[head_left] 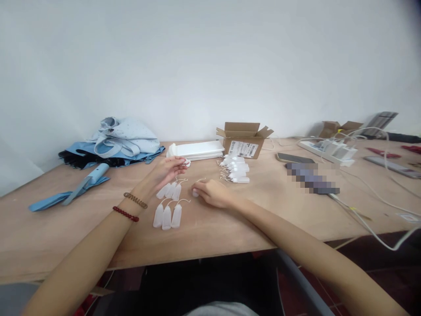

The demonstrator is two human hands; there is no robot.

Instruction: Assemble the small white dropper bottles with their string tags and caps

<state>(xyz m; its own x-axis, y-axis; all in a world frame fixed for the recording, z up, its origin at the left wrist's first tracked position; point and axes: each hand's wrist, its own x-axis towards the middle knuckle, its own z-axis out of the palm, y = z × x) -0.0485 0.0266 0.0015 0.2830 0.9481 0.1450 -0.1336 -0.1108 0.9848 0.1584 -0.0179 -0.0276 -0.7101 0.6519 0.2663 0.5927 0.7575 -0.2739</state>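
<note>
My left hand is raised above the table, its fingers closed on a small white piece whose kind I cannot make out. Lower and to the right, my right hand rests at the tabletop, gripping a small translucent bottle mostly hidden by the fingers. Between my wrists lie two short rows of small translucent bottles with thin white cords: a back row and a front row. A pile of similar bottles lies beyond my right hand.
Behind the bottles are a white stack and an open cardboard box. A folded blue umbrella and pale cloth bag lie left. Phones, a power strip and loose white cables occupy the right side.
</note>
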